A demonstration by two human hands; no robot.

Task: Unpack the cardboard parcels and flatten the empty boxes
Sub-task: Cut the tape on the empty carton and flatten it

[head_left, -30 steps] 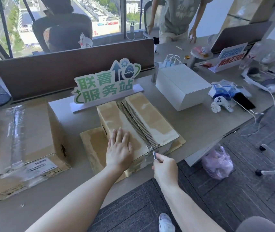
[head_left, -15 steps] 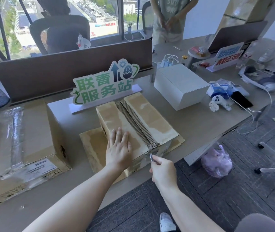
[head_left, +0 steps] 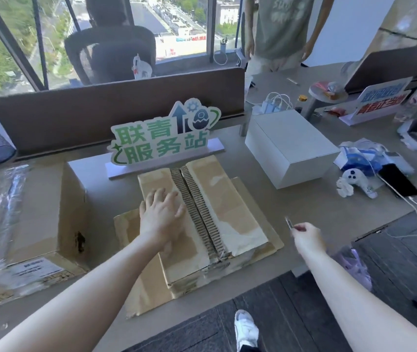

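1. You are looking down at a brown cardboard parcel (head_left: 227, 214) that is lying in the middle of the bench (head_left: 342, 219), near its front edge, on a flat sheet of cardboard (head_left: 136, 283).
2. Its two top flaps are meeting along a centre seam where the paper skin is showing torn away, baring two strips of ribbed corrugation; pale scuffed patches are marking the flaps.
3. Your left hand (head_left: 161, 217) is lying flat on the left flap, fingers straight and slightly spread, pressing on it and gripping nothing.
4. Your right hand (head_left: 306, 235) is hovering off the parcel's right side, apart from it, fingers curled and pinching a small blade (head_left: 289, 222).
5. A larger cardboard box (head_left: 24, 219) with clear tape and a shipping label is sitting to the left.
6. A green-lettered sign (head_left: 161, 138) is standing just behind the parcel, and a white box (head_left: 288, 153) is sitting to the right.
7. A phone (head_left: 397, 180) on a cable is lying at the right.
8. Behind the desk divider (head_left: 100, 115), an office chair (head_left: 111, 54) is facing the windows, and another person (head_left: 281, 29) is standing there.
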